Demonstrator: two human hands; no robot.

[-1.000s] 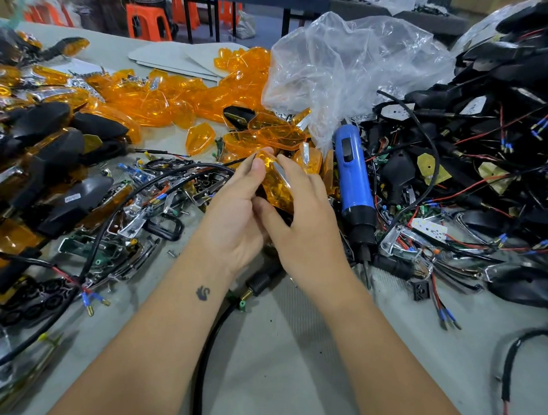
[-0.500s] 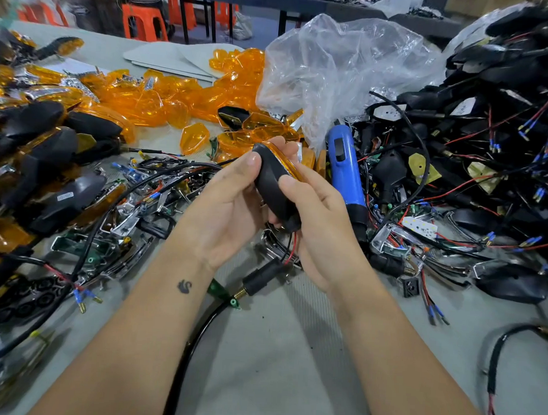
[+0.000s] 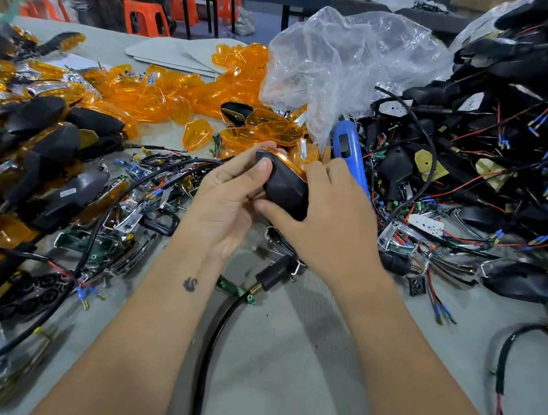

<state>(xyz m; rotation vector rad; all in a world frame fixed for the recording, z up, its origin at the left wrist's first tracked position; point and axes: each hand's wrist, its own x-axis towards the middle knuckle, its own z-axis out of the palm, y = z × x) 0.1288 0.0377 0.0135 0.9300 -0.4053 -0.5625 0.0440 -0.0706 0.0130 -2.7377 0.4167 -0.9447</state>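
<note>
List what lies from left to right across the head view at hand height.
Assembled black-and-amber lamps → left hand → black lamp housing with an amber lens, gripped by both hands → right hand → heap of wired black housings.

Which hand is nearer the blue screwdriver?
Right. The right hand is directly beside the screwdriver, on its left; the left hand is farther left, beyond the light that both hands grip.

Both bare forearms reach forward and converge. The left hand (image 3: 230, 211), palm turned inward, presses its thumb onto a black housing (image 3: 283, 188). The right hand (image 3: 332, 223), just beside it, curls round the same piece.
</note>
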